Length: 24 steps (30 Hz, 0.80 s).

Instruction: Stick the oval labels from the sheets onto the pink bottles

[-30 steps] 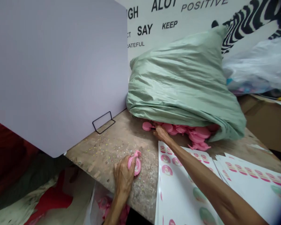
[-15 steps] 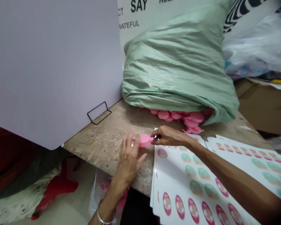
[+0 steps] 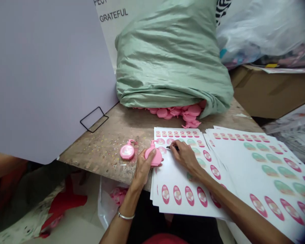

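Note:
My left hand [image 3: 143, 166] is closed around a plain pink toy pump bottle [image 3: 154, 157], thumb across its front, at the left edge of a stack of sticker sheets [image 3: 178, 174]. Over the same top sheet, my right hand [image 3: 185, 154] pinches a thin dark pointed tool [image 3: 171, 147]; its exact kind is unclear. The tool's tip is close to a round pink sticker [image 3: 162, 150]. Left of my left hand, another pink pump bottle [image 3: 127, 151] with a pale label on its front rests on the table.
A second stack of sticker sheets [image 3: 237, 162] lies to the right. Pink bottles [image 3: 190, 117] spill from a big green sack [image 3: 167, 64] at the back. A white panel [image 3: 45, 78] with a black wire stand [image 3: 94, 119] borders the left. Below the table edge hangs a clear bag [image 3: 104, 200].
My left hand has gone from lying flat by a bottle to holding a plain one. My right hand has left the pink bottle for the sheet. A labelled bottle now shows at left; the view shifted.

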Tool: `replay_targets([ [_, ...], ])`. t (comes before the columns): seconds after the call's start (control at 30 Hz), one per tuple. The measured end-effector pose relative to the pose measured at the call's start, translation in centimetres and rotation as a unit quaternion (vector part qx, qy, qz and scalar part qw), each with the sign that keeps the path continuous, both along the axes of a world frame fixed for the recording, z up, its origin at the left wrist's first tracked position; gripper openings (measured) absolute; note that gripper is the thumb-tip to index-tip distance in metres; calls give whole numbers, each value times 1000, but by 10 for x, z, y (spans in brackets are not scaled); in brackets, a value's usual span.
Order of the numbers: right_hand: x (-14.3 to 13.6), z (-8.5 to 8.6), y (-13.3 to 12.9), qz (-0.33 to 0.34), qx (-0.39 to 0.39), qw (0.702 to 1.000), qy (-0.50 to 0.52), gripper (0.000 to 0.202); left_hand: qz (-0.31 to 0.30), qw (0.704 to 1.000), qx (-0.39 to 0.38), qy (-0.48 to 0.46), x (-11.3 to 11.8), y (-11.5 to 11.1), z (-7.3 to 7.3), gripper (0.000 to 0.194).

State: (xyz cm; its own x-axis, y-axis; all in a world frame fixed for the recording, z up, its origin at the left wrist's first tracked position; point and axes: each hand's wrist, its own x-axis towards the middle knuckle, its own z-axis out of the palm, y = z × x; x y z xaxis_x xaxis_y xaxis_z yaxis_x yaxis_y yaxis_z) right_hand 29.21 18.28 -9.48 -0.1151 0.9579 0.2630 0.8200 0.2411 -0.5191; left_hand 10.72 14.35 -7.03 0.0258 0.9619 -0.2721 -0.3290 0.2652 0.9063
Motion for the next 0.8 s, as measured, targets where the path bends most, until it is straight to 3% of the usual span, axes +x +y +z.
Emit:
replay_targets([
  [0.37,-5,-8,-5,-2,69,993,-92,24,-40,998,-13,-36,2,10,-15,48],
  [0.8,-10,-6,-4,5,20,999,-47,16,-60,998,2,-11,-3,12,-19,44],
])
